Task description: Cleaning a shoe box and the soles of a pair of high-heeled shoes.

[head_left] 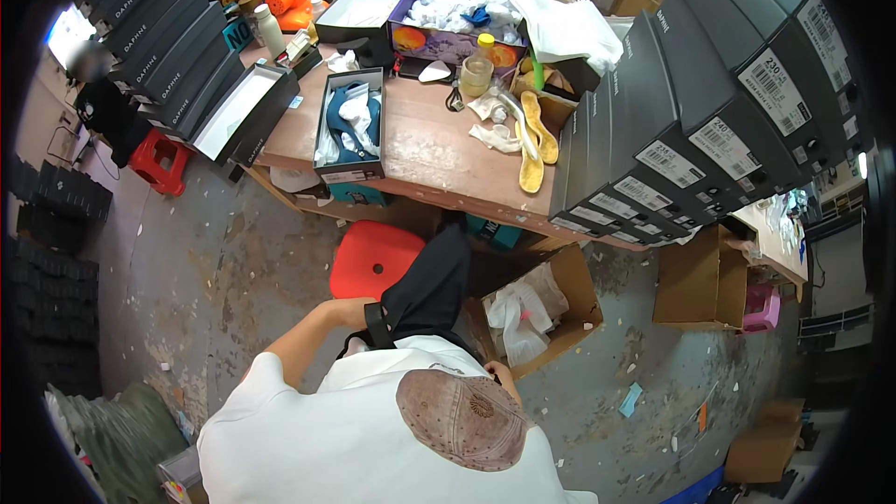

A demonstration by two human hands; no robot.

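Observation:
My left forearm reaches toward my dark trousers (pixel 429 289), and my left hand (pixel 353 312) is beside a black band at the waist. Its fingers are hidden. Only a small part of my right hand (pixel 505 379) shows at my right side, close to a small dark thing; its fingers cannot be made out. In front of me is a red stool (pixel 371 259). An open cardboard box (pixel 579 303) holding clear and white plastic bags stands near my right hand. On the table (pixel 420 145) lies an open shoe box (pixel 351 175) with blue shoes and white paper inside.
Stacked dark shoe boxes (pixel 621 145) rise at the table's right, others (pixel 163 47) at the left. Yellow insoles (pixel 532 173), a jar (pixel 476 75) and a purple box (pixel 411 37) of crumpled paper lie on the table. A person (pixel 103 112) is at far left near a red stool (pixel 161 161).

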